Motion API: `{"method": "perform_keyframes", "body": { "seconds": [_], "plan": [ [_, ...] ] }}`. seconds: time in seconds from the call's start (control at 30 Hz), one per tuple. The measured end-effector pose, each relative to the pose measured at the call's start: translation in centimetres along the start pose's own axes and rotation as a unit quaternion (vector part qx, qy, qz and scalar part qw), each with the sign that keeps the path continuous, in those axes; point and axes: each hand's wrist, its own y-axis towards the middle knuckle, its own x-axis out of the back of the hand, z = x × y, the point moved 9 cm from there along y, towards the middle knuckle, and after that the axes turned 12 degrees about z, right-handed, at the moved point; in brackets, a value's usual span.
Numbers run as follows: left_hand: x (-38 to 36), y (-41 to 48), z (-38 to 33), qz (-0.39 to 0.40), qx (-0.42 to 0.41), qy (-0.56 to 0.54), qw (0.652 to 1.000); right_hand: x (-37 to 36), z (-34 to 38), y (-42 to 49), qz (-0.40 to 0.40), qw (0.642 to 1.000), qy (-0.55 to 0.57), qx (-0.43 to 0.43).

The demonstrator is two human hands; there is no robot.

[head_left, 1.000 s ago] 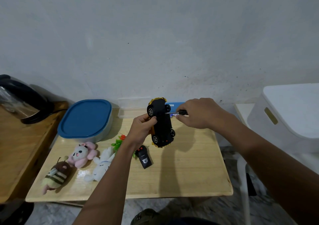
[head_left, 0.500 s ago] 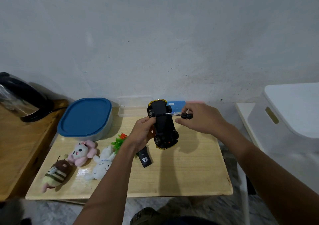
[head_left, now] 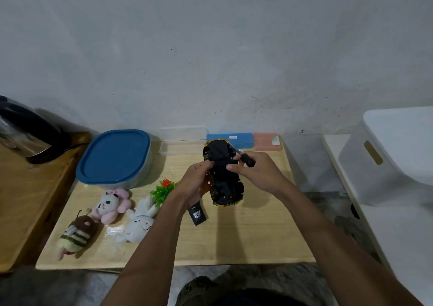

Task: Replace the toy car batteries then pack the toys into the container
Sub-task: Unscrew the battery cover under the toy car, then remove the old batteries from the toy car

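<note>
light: dim, even | shadows: soft, behind objects | edges: wide-angle bowing | focus: slightly soft

A black electric kettle (head_left: 25,132) stands on the wooden side table (head_left: 30,202) at the left. Against the grey wall (head_left: 210,47) lie a blue sponge (head_left: 241,139) and a pink sponge (head_left: 264,140), touching. A white stool (head_left: 393,155) sits at the right.

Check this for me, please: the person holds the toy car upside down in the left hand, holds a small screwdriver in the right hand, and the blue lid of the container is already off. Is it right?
Not quite. In the head view the blue lid is on the container, closed. The rest holds: the left hand holds the toy car underside up, and the right hand holds the small screwdriver.
</note>
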Motion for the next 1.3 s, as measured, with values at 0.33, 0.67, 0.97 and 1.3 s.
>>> {"method": "perform_keyframes", "body": {
  "seconds": [0.33,0.67,0.97,1.3],
  "plan": [
    [1.7,1.0,1.0,-0.038,0.033,-0.030,0.998,1.7,-3.3,0.8,0.040,0.987,0.148,-0.051],
    [3.7,1.9,2.1,-0.079,0.053,-0.034,0.995,2.3,-19.2,0.8,-0.091,0.966,0.075,-0.229],
    [3.5,2.0,3.4,-0.091,0.066,-0.049,0.992,2.5,-22.4,1.5,-0.166,0.936,-0.109,-0.292],
    [2.6,2.5,3.2,-0.090,0.071,-0.050,0.992,3.7,-21.4,0.2,-0.254,0.923,-0.109,-0.268]
  ]
}}
